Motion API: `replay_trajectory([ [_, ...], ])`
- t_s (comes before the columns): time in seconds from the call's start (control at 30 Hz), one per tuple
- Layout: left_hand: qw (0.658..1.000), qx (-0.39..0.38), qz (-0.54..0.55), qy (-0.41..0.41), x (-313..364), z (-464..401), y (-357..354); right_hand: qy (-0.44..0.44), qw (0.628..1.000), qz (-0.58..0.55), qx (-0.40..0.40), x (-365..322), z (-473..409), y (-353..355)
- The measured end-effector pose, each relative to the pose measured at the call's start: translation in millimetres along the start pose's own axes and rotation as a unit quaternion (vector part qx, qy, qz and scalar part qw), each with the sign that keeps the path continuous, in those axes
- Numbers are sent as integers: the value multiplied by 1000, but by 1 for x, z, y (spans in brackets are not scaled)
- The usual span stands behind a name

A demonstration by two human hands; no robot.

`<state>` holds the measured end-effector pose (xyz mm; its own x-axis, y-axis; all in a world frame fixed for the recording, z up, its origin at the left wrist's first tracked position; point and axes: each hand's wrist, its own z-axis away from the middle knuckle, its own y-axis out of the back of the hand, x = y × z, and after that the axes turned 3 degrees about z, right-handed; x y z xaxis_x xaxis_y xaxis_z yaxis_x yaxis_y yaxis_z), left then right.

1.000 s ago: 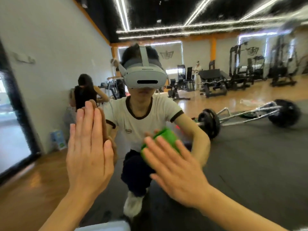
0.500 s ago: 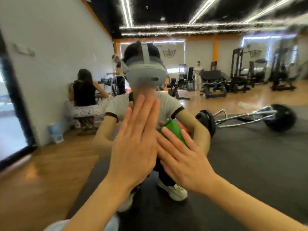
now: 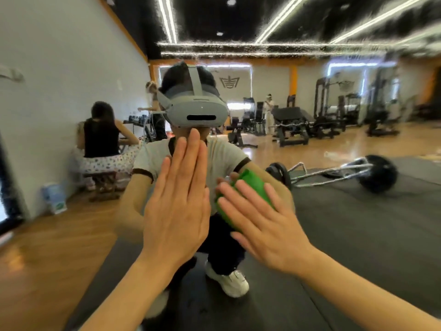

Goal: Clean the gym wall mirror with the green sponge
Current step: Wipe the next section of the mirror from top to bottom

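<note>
The wall mirror (image 3: pixel 334 223) fills the view and reflects a crouching person in a grey headset. My right hand (image 3: pixel 262 225) lies flat with straight fingers over the green sponge (image 3: pixel 253 185), pressing it against the glass right of centre. The sponge shows above and between the fingers; most of it is hidden under the palm. My left hand (image 3: pixel 179 206) rests flat on the mirror just left of the sponge, fingers straight and pointing up, holding nothing.
In the reflection a barbell (image 3: pixel 346 173) lies on the black floor mat at right, and weight machines (image 3: pixel 329 115) stand at the back. A seated person (image 3: pixel 102 144) and a pale bin (image 3: pixel 55 199) are by the white wall at left.
My left hand has slid right along the glass from the left side to just beside the sponge. My right hand and the sponge have shifted slightly up and right.
</note>
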<state>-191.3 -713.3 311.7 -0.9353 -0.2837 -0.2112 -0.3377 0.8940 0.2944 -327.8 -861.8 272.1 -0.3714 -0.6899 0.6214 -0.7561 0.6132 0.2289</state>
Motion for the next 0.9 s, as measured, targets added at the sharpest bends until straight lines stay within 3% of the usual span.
replay_trajectory([
  [0.07, 1000, 4, -6, -1, 0, 0, -1, 80, 997, 18, -4, 23, 2, 3],
  [0.13, 1000, 9, -9, 2, 0, 0, -2, 70, 997, 23, -3, 56, 27, 8],
  [0.2, 1000, 12, -7, 5, 1, 0, -3, -86, 996, -1, -22, 82, 60, 19],
  [0.27, 1000, 14, -13, 5, 1, -1, -3, -277, 960, -36, -11, 76, 63, 27],
  [0.33, 1000, 11, -17, 5, 1, -1, -3, -355, 934, -48, 13, 45, 28, 22],
  [0.43, 1000, 10, -4, 6, 2, -1, -3, -221, 973, -61, 39, 0, -38, 11],
  [0.5, 1000, 12, 2, 5, 2, -2, -1, -138, 988, -50, 42, 8, -56, 11],
  [0.6, 1000, 15, -3, 2, 1, -1, 0, -136, 989, -26, 45, 54, -38, 16],
  [0.7, 1000, 15, -5, 0, 1, -1, 0, -305, 949, -46, 64, 94, 5, 24],
  [0.83, 1000, 6, 2, 7, 2, -1, 2, -531, 834, -66, 135, 83, 0, 19],
  [0.87, 1000, 5, 3, 9, 2, -1, 2, -533, 832, -88, 126, 67, -16, 19],
  [0.9, 1000, 4, 5, 9, 3, -1, 3, -488, 859, -110, 107, 47, -31, 18],
])
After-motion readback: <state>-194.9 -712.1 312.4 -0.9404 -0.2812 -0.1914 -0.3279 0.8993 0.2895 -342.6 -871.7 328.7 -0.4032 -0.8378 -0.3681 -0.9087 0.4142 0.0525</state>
